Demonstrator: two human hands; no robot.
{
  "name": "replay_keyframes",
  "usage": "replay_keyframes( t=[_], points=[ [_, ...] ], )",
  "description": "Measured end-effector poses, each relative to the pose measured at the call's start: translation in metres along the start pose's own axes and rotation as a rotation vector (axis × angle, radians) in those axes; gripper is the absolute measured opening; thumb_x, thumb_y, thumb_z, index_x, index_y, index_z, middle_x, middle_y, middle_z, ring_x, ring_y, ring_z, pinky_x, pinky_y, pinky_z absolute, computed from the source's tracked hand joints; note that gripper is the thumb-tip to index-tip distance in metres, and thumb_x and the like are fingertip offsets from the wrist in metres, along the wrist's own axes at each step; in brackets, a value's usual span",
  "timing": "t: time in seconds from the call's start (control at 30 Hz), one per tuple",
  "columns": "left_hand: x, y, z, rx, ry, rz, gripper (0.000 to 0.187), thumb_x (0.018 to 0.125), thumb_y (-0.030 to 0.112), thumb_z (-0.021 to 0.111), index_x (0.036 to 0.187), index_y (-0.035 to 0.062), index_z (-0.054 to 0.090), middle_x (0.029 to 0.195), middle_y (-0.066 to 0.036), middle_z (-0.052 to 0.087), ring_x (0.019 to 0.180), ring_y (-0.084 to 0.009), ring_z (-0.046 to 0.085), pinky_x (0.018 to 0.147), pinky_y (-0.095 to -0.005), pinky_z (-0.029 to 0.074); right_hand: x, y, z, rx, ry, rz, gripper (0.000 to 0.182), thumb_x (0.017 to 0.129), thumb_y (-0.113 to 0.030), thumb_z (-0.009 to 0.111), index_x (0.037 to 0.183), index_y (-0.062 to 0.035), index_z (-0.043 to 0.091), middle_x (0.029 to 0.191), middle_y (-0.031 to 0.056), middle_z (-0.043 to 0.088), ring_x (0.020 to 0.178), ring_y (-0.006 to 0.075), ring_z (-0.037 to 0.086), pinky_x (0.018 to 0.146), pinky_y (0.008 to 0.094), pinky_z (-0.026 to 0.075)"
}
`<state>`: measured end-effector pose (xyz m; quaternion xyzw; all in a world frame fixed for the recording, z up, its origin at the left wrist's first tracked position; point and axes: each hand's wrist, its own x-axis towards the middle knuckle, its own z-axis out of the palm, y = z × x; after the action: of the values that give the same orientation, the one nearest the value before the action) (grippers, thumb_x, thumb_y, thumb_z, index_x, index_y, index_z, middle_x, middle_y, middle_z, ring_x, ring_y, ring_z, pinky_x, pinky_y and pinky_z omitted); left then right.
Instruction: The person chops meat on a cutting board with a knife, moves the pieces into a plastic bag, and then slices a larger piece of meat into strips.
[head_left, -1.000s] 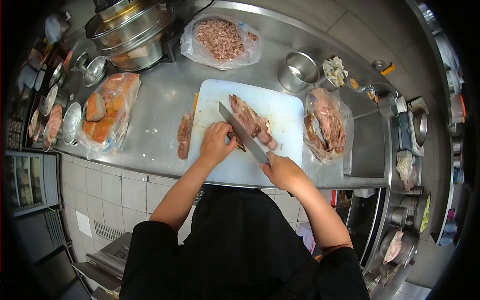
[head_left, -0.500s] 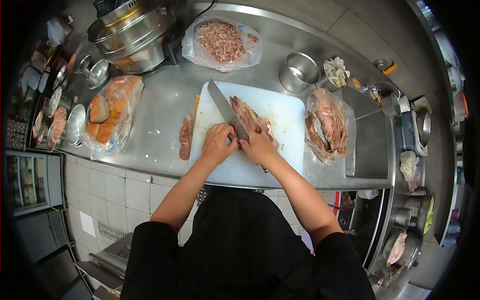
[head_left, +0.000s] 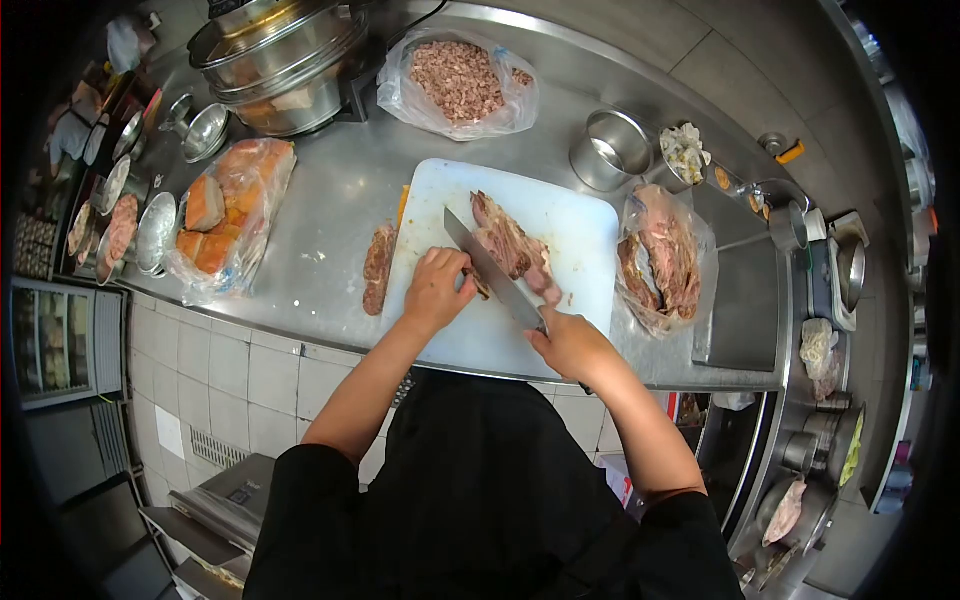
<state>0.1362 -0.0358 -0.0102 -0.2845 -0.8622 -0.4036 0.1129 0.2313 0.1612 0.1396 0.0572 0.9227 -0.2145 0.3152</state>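
Observation:
My right hand is wrapped round the handle of a large kitchen knife, whose blade slants up and left across the white cutting board. A piece of cooked, reddish-brown meat lies on the board along the blade's right side. Left of the blade, my left hand has its fingers curled on a small dark slice of meat, mostly hidden under them. Beside the board's left edge, a long browned meat strip rests on the steel counter.
Behind the board is a bag of diced meat. A bag of large meat pieces lies to the right, below a steel pot. At left are bagged orange-skinned meat blocks and a stacked steamer. A sink borders the right.
My right hand has drawn the knife back toward me and to the right, uncovering more of the meat. My left hand stays at nearly the same spot on the board.

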Motion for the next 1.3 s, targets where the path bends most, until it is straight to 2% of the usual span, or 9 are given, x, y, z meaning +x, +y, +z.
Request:
replay_keyframes(
  t=[0.2, 0.3, 0.37, 0.5, 0.67, 0.87, 1.0, 1.17, 1.3],
  points=[
    [0.001, -0.001, 0.001, -0.007, -0.011, -0.001, 0.02, 0.072, 0.006, 0.07, 0.09, 0.0042, 0.059, 0.093, -0.009, 0.062, 0.095, -0.0306, 0.057, 0.087, -0.0409, 0.046, 0.02, -0.021, -0.001, 0.197, -0.147, 0.093, 0.035, 0.096, -0.027, 0.054, 0.114, 0.0028, 0.054, 0.087, 0.0266, 0.068, 0.086, 0.044, 0.067, 0.079, 0.0507, 0.052],
    [0.0, 0.0, 0.001, -0.001, -0.008, 0.009, 0.02, 0.072, 0.006, 0.07, 0.089, 0.0047, 0.059, 0.092, -0.009, 0.061, 0.095, -0.0305, 0.057, 0.087, -0.041, 0.046, 0.059, -0.006, 0.034, 0.208, -0.027, 0.021, 0.037, 0.095, -0.027, 0.054, 0.117, 0.0034, 0.055, 0.079, 0.0251, 0.068, 0.077, 0.0412, 0.068, 0.078, 0.0493, 0.052],
    [0.001, 0.001, 0.001, 0.012, -0.019, 0.014, 0.021, 0.072, 0.005, 0.069, 0.09, 0.0047, 0.059, 0.093, -0.009, 0.061, 0.095, -0.0309, 0.056, 0.086, -0.0413, 0.046, 0.086, 0.004, 0.054, 0.071, 0.304, -0.198, 0.04, 0.094, -0.027, 0.055, 0.12, 0.0028, 0.056, 0.071, 0.0234, 0.066, 0.068, 0.0403, 0.067, 0.078, 0.049, 0.052],
    [0.001, 0.002, 0.0, 0.029, -0.013, 0.011, 0.022, 0.072, 0.005, 0.069, 0.092, 0.0047, 0.059, 0.094, -0.01, 0.061, 0.095, -0.032, 0.056, 0.087, -0.0418, 0.045, 0.084, -0.014, 0.026, 0.218, 0.295, -0.175, 0.039, 0.094, -0.029, 0.057, 0.119, 0.0009, 0.058, 0.067, 0.0201, 0.065, 0.055, 0.0343, 0.065, 0.066, 0.0459, 0.053],
    [-0.003, -0.006, 0.001, -0.159, 0.066, -0.122, 0.027, 0.077, 0.008, 0.066, 0.104, 0.0037, 0.062, 0.104, -0.013, 0.061, 0.101, -0.0329, 0.056, 0.09, -0.04, 0.047, 0.057, 0.011, 0.013, 0.984, 0.251, -0.185, 0.028, 0.095, -0.023, 0.061, 0.112, -0.0027, 0.058, 0.058, 0.0041, 0.054, 0.039, 0.0147, 0.05, 0.038, 0.0318, 0.041],
    [0.009, 0.001, 0.001, -0.253, 0.057, -0.273, 0.03, 0.084, 0.014, 0.066, 0.113, 0.0054, 0.061, 0.111, -0.012, 0.06, 0.105, -0.0316, 0.056, 0.094, -0.0415, 0.046, 0.006, 0.059, -0.004, 1.322, 0.298, -0.071, 0.016, 0.093, -0.017, 0.062, 0.1, -0.0036, 0.055, 0.055, 0.0026, 0.048, 0.037, 0.0146, 0.046, 0.035, 0.0315, 0.038],
    [0.026, 0.019, 0.016, -0.035, -0.041, -0.055, 0.043, 0.085, 0.025, 0.069, 0.122, 0.0065, 0.058, 0.127, -0.014, 0.057, 0.119, -0.0323, 0.051, 0.105, -0.0468, 0.038, -0.012, 0.1, 0.012, 0.938, 0.431, 0.123, 0.02, 0.093, -0.019, 0.061, 0.101, -0.0008, 0.058, 0.059, 0.0079, 0.056, 0.039, 0.0175, 0.052, 0.038, 0.0332, 0.042],
    [0.023, 0.056, 0.026, 0.245, -0.212, 0.072, 0.085, 0.078, 0.051, 0.073, 0.145, 0.0085, 0.042, 0.156, -0.016, 0.032, 0.147, -0.0324, 0.023, 0.116, -0.0615, 0.012, -0.015, 0.113, 0.041, 0.664, 0.43, 0.276, 0.032, 0.094, -0.024, 0.059, 0.112, 0.0021, 0.059, 0.069, 0.0149, 0.065, 0.044, 0.0233, 0.06, 0.047, 0.0356, 0.05],
    [0.002, 0.053, 0.031, 0.288, -0.286, 0.203, 0.091, 0.076, 0.054, 0.074, 0.149, 0.0105, 0.039, 0.158, -0.016, 0.029, 0.149, -0.0321, 0.019, 0.116, -0.0634, 0.009, -0.013, 0.109, 0.047, 0.567, 0.444, 0.293, 0.035, 0.095, -0.023, 0.058, 0.114, 0.0051, 0.056, 0.072, 0.0182, 0.066, 0.045, 0.0248, 0.061, 0.047, 0.0368, 0.05]
  ],
)
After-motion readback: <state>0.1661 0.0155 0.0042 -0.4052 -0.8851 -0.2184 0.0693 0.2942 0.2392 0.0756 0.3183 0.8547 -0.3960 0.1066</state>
